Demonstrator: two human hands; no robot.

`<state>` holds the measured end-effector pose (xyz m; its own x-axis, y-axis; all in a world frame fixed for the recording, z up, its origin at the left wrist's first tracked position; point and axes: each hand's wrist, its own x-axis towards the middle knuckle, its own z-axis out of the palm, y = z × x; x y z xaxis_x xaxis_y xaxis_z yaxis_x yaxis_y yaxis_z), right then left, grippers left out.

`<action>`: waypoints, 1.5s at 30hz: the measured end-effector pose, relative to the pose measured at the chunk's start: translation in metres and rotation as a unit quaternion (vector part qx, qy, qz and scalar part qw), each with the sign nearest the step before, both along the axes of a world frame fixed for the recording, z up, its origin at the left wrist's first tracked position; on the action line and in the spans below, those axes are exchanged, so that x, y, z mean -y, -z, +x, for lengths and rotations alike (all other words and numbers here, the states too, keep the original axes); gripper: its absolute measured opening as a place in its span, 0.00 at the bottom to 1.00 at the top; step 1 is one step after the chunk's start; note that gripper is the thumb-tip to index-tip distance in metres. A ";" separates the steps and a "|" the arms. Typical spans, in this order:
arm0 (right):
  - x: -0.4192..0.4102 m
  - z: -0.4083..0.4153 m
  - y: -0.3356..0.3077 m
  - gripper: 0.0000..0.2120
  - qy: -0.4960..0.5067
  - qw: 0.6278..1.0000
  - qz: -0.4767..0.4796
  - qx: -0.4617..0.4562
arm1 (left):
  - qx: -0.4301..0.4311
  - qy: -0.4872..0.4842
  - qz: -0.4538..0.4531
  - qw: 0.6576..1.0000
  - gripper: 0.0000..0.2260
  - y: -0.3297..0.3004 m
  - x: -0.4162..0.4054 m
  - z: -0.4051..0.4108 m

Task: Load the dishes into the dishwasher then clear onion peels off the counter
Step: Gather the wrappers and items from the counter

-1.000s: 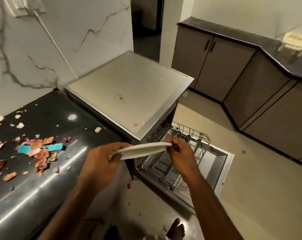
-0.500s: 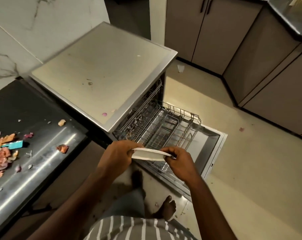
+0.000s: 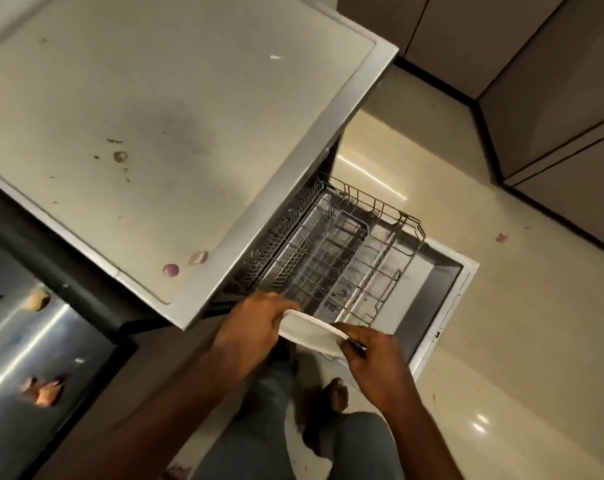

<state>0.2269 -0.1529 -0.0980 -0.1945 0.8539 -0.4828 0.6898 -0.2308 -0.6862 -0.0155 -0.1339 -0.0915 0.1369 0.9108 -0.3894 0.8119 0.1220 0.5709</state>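
Head camera, looking down: the dishwasher (image 3: 175, 133) fills the upper left, its pale, stained top dotted with two small onion scraps near the front edge. Its door (image 3: 442, 289) lies open over the cream floor, and the wire rack (image 3: 331, 251) is pulled out above it, with nothing visible in its slots. At lower left runs the dark, shiny counter (image 3: 13, 358), with a few onion peels (image 3: 45, 393) scattered on it. A person stands at the open door, both hands gripping a white plate (image 3: 309, 332) just over the near edge of the rack. The left hand (image 3: 252, 330) curls round the plate's left rim; the right hand (image 3: 373, 358) pinches its right rim between thumb and fingers. The plate is tilted, seen nearly edge-on. Below it, a bare foot (image 3: 335, 393) rests on the floor.
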 end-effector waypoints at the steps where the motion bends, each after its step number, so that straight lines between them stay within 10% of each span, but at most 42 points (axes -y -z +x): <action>1: -0.008 -0.002 0.012 0.18 0.002 1.000 -0.002 0.003 | 0.001 0.005 -0.003 1.000 0.17 0.014 -0.005 -0.003; 13: -0.071 -0.039 0.138 0.17 -0.050 0.998 0.015 0.033 | -0.046 -0.224 0.011 0.973 0.14 0.126 -0.034 0.000; 22: -0.132 -0.070 0.232 0.15 -0.071 0.991 0.115 -0.025 | 0.140 -0.425 -0.021 0.894 0.17 0.211 -0.046 0.010; 45: -0.077 -0.084 0.306 0.18 -0.026 0.996 -0.025 -0.080 | 0.153 -0.581 -0.064 0.797 0.17 0.342 -0.096 -0.010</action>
<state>0.1430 -0.0754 -0.4045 -0.3150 0.8160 -0.4847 0.5848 -0.2354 -0.7763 -0.0252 -0.0380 -0.4331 -0.6640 0.4474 -0.5992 -0.0659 0.7632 0.6428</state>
